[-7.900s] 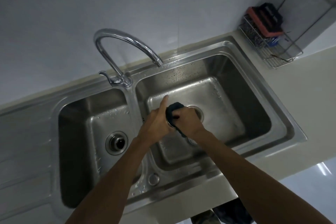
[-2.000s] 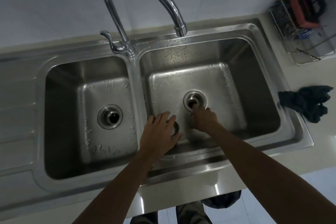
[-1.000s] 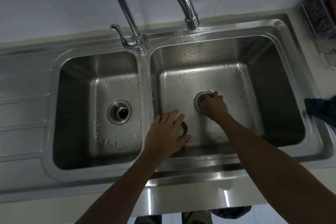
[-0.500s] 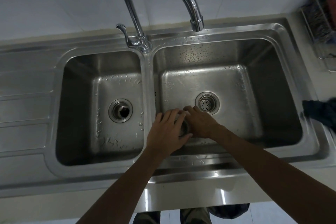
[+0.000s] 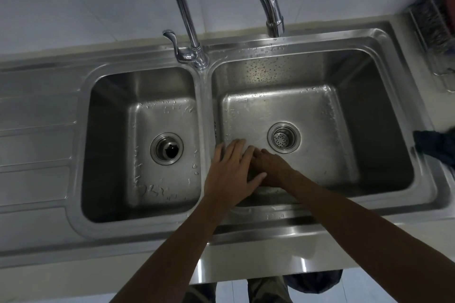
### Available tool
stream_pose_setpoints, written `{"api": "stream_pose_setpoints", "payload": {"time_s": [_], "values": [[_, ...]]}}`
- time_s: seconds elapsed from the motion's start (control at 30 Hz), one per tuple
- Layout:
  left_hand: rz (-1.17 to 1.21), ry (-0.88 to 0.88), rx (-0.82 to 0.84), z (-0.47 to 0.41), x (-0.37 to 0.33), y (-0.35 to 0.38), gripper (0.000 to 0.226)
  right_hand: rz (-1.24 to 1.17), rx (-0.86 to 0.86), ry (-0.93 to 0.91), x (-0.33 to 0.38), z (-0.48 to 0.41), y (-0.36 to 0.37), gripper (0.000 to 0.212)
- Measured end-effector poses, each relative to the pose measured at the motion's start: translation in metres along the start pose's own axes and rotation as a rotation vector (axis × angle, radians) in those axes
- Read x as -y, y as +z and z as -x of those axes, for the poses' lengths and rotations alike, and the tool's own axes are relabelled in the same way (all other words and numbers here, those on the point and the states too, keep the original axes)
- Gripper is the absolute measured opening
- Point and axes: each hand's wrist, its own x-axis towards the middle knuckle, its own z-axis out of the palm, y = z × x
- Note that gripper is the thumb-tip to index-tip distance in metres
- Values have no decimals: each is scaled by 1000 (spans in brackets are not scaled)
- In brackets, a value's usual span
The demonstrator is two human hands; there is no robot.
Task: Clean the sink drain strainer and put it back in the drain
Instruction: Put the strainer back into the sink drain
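The perforated metal strainer (image 5: pixel 283 139) sits in the drain of the right basin (image 5: pixel 327 115) of a steel double sink. Just in front of it and to the left, both of my hands meet low in that basin. My left hand (image 5: pixel 230 172) lies palm down with its fingers spread, partly over my right hand (image 5: pixel 273 167), whose fingers are curled beneath it. Whatever is between the hands is hidden. Neither hand touches the strainer.
The left basin's drain (image 5: pixel 167 148) is open, with no strainer in it. A tall curved faucet (image 5: pixel 187 7) arches over the divider. A dark cloth (image 5: pixel 435 146) lies on the sink's right rim. A wire rack (image 5: pixel 433 29) stands at the back right, a ribbed drainboard (image 5: pixel 37 142) at the left.
My right hand set the strainer into the right drain, then drew back to my left hand. A small round piece seen under my left hand earlier is now covered by both hands.
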Motion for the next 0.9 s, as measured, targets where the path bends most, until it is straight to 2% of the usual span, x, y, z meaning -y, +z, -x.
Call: {"api": "stream_pose_setpoints", "payload": {"time_s": [0.1,0.3,0.5,0.6,0.77,0.9], "values": [[36,-13,-27,4,0,-3,78,17,-65,86,-4,11,-17,68],[58,-6,-33,26,28,-24,91,-22,-215,235,3,33,-66,90],[-5,-76,-22,59,106,-64,95,-41,-443,374,54,21,-123,85],[-61,-111,-24,80,152,-75,96,-90,-547,362,102,-6,-139,75],[-26,-183,-19,112,217,-80,96,-146,-468,269,183,-64,-137,80],[-69,-212,41,130,259,-71,100,-174,-327,241,215,-115,-103,81]]}}
